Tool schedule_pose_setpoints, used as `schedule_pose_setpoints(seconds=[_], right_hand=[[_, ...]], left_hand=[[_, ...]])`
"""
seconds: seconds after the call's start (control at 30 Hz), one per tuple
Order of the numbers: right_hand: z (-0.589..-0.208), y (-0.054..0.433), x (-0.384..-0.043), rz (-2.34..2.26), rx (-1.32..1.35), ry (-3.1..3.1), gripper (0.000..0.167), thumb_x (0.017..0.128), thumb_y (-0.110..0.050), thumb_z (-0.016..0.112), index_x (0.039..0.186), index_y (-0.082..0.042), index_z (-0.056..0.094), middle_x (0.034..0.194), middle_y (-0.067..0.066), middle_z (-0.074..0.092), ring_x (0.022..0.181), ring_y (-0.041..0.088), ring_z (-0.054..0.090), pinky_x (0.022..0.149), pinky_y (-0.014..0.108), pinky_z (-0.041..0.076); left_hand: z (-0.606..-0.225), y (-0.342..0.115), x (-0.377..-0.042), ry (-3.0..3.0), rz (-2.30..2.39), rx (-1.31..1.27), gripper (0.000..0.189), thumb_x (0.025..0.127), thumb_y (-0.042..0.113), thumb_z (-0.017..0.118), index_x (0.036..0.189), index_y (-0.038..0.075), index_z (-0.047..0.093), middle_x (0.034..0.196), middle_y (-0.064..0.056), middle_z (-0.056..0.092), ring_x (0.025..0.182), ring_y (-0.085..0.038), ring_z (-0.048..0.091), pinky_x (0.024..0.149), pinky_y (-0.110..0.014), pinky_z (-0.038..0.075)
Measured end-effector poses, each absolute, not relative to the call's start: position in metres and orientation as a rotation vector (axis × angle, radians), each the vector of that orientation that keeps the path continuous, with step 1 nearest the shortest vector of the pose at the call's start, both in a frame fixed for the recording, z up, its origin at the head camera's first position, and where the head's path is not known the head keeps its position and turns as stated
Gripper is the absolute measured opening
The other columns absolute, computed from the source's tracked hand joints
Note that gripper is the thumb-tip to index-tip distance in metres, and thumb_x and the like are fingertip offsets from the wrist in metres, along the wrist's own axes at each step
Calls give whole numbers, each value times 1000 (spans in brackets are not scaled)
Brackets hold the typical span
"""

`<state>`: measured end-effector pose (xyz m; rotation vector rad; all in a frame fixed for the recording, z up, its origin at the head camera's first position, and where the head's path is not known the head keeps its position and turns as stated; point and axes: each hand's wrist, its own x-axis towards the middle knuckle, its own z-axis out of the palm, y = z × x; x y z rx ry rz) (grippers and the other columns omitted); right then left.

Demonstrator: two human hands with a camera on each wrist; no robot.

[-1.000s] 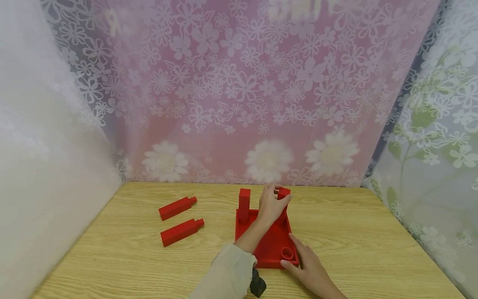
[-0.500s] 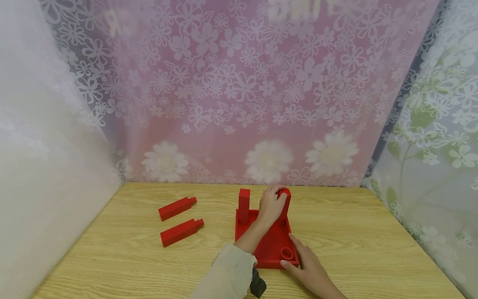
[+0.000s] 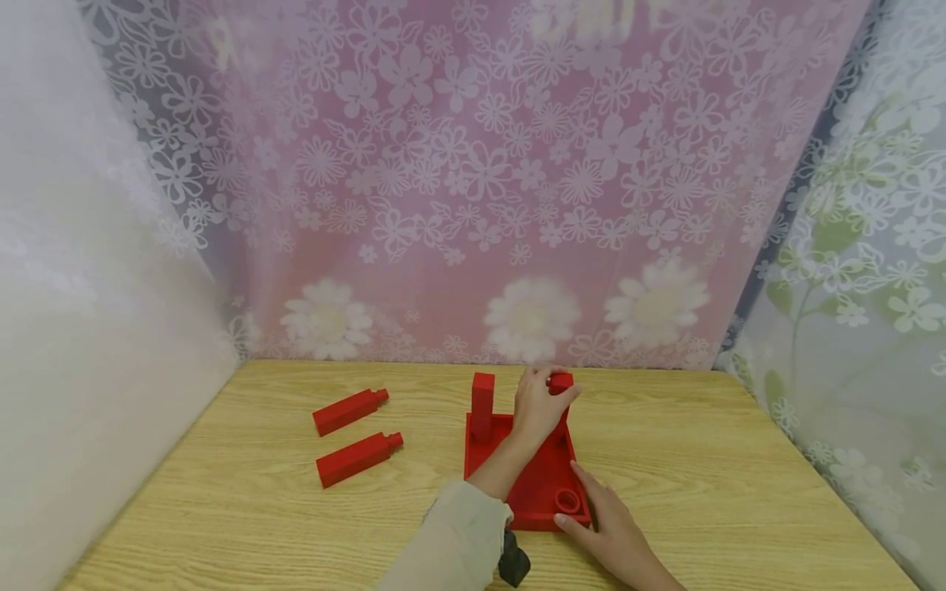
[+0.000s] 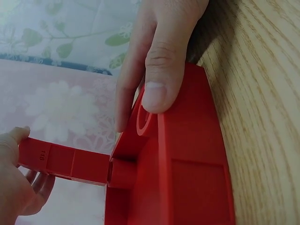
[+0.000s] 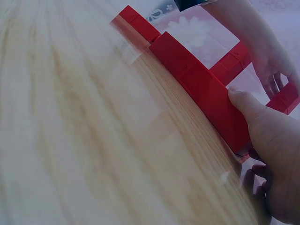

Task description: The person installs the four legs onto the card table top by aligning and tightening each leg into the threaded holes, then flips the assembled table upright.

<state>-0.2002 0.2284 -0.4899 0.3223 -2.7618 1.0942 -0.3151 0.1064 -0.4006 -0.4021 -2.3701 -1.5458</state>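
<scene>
My left hand [image 3: 543, 410] grips a square red leg [image 4: 70, 161] near its top, between thumb and fingers. The leg's lower end meets a round socket [image 4: 123, 173] in the back right corner of a shallow red tray-like top [image 3: 535, 480]. With thumb on the front wall and fingers along the right side, my right hand [image 3: 617, 533] holds the front right corner. Beside that thumb is a bare ring-shaped socket [image 3: 567, 501]. Another red leg [image 3: 483, 406] stands upright in the back left corner. The front left corner is hidden behind my left forearm.
Two loose red legs [image 3: 351, 412] [image 3: 358, 460] with narrow round ends lie on the wood-grain table [image 3: 222, 509] to the left. A flowered curtain [image 3: 473, 205] hangs behind the table, with pale sheets at both sides.
My left thumb and fingers have shifted round the leg's top, first curling in and then spreading again. My right hand, the red top and the loose legs stay put.
</scene>
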Motion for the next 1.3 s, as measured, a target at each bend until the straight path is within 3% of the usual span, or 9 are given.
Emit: schedule_pose_setpoints(seconds=[0.3, 0.5, 0.63, 0.8, 1.03, 1.3], right_hand=[[-487, 227, -199, 1085, 326, -2767, 81, 81, -48, 64, 141, -4, 34, 135, 17, 43, 124, 37, 37, 100, 59, 17], [-487, 228, -200, 1105, 311, -2782, 82, 80, -49, 64, 142, -4, 33, 136, 16, 42, 124, 36, 36, 101, 59, 16], [-488, 228, -199, 1097, 312, -2776, 82, 80, -49, 64, 141, -4, 33, 135, 15, 43, 124, 35, 37, 101, 58, 16], [-488, 228, -200, 1086, 319, -2770, 81, 81, -49, 64, 141, -4, 34, 135, 15, 43, 124, 35, 37, 101, 58, 16], [-487, 227, -199, 1085, 350, -2741, 79, 81, -46, 65, 140, -3, 35, 134, 16, 45, 122, 36, 39, 99, 60, 18], [-485, 226, -197, 1074, 360, -2739, 78, 82, -45, 65, 140, -3, 35, 133, 18, 44, 122, 37, 39, 99, 59, 18]], left_hand=[[-400, 106, -315, -2333, -1632, -406, 37, 80, 23, 71, 114, 14, 57, 102, 2, 55, 90, -13, 54, 71, -26, 46], [-400, 104, -314, -2344, -1681, -454, 27, 85, 18, 64, 111, 12, 59, 98, 1, 59, 81, -13, 57, 66, -24, 48], [-401, 104, -314, -2350, -1657, -491, 25, 88, 15, 59, 113, 12, 61, 110, -4, 59, 86, -16, 58, 68, -25, 48], [-401, 106, -312, -2369, -1621, -459, 25, 88, 20, 58, 112, 16, 63, 114, -2, 56, 90, -17, 55, 68, -26, 48], [-402, 106, -313, -2389, -1569, -386, 35, 80, 44, 68, 107, 24, 64, 110, 1, 55, 87, -14, 53, 65, -27, 46], [-400, 107, -312, -2370, -1574, -409, 31, 79, 32, 73, 107, 21, 67, 103, 1, 52, 87, -14, 51, 67, -25, 46]])
